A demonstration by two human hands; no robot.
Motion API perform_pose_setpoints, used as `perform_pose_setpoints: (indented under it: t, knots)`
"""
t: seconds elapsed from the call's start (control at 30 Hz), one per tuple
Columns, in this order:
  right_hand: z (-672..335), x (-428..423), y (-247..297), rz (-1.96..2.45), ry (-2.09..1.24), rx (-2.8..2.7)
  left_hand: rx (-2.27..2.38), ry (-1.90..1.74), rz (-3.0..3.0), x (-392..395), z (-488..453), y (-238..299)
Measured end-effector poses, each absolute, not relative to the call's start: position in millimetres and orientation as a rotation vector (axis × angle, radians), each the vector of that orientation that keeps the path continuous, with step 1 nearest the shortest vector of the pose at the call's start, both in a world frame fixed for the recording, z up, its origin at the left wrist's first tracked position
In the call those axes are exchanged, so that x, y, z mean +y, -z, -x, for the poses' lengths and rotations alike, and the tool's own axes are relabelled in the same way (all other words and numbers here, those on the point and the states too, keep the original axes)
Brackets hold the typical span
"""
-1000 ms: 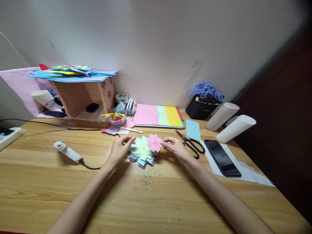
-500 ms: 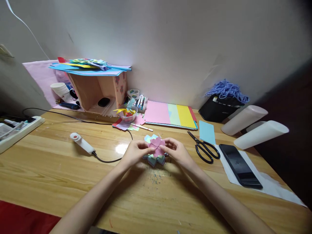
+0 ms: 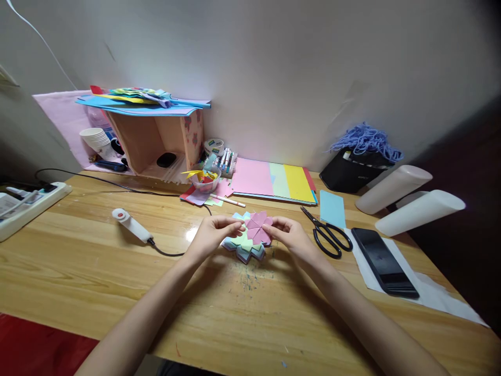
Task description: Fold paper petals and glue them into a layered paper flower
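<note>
My right hand (image 3: 289, 234) pinches the right edge of a pink paper flower (image 3: 256, 227) between thumb and fingertips. Creases run from the flower's centre out to its petals. Beneath it is a layered paper flower (image 3: 243, 250) with light green paper on top and pale blue petals below, close to the tabletop. My left hand (image 3: 219, 230) is at the left side of the layers, thumb and fingertips closed together beside the pink flower's left edge. Nothing shows between those fingertips.
Black-handled scissors (image 3: 329, 235) and a phone (image 3: 383, 261) lie at right. A corded white tool, probably a glue gun (image 3: 133, 228), lies at left. Behind are coloured paper sheets (image 3: 254, 180), a tub of scraps (image 3: 205, 183) and a cardboard box (image 3: 191, 138).
The pink flower has shifted right with my right hand, baring more light green paper. My left fingers have come off its left edge.
</note>
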State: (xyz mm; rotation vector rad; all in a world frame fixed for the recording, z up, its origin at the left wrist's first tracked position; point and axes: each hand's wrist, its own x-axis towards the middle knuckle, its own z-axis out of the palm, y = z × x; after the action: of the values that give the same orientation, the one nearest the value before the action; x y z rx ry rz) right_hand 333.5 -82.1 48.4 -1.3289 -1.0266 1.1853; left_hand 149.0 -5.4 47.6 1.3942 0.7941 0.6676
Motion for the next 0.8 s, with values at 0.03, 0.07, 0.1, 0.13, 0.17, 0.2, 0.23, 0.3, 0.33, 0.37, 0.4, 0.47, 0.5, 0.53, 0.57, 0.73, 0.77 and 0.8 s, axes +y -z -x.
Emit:
perform_pose_setpoints:
  t: [0.03,0.07,0.1,0.13,0.17,0.2,0.23,0.3,0.33,0.37,0.4,0.47,0.5,0.53,0.57,0.73,0.77,0.8]
  knots:
    - [-333,-82,-47,1.323,-1.202,-1.009,0.788,-0.654,-1.394,-6,-149,-47]
    - [-331,-82,-45,1.317,-1.221,-0.989,0.781,-0.637,-1.393,-7,-149,-47]
    - [-330,-82,-44,1.313,-1.240,-0.968,0.772,-0.623,-1.391,-8,-149,-46]
    - [-329,-83,-43,1.312,-1.257,-0.947,0.765,-0.613,-1.386,-9,-149,-46]
    - [-328,-83,-42,1.310,-1.271,-0.931,0.759,-0.607,-1.380,-9,-149,-45]
    - [-327,-83,-41,1.305,-1.279,-0.918,0.754,-0.602,-1.373,-9,-149,-45]
    - [-327,-83,-40,1.297,-1.284,-0.910,0.751,-0.598,-1.364,-9,-149,-45]
    - [-326,-83,-39,1.263,-1.301,-0.888,0.739,-0.587,-1.340,-9,-148,-45]
    - [-326,-83,-39,1.236,-1.314,-0.870,0.726,-0.579,-1.325,-9,-148,-46]
    - [-325,-82,-38,1.202,-1.331,-0.848,0.708,-0.572,-1.309,-9,-147,-47]
    - [-325,-82,-38,1.164,-1.353,-0.822,0.688,-0.567,-1.292,-9,-147,-47]
    - [-323,-82,-36,1.082,-1.405,-0.774,0.651,-0.560,-1.265,-10,-146,-49]
    - [-322,-82,-35,1.045,-1.430,-0.756,0.637,-0.557,-1.257,-11,-146,-49]
    - [-322,-82,-34,1.016,-1.452,-0.742,0.628,-0.557,-1.251,-12,-146,-50]
    - [-321,-82,-34,0.997,-1.469,-0.730,0.622,-0.560,-1.249,-13,-146,-51]
    - [-317,-84,-33,0.969,-1.513,-0.686,0.624,-0.581,-1.266,-17,-147,-54]
    - [-316,-85,-34,0.965,-1.517,-0.684,0.619,-0.582,-1.274,-17,-147,-55]
    - [-316,-85,-35,0.962,-1.521,-0.686,0.610,-0.582,-1.282,-18,-147,-56]
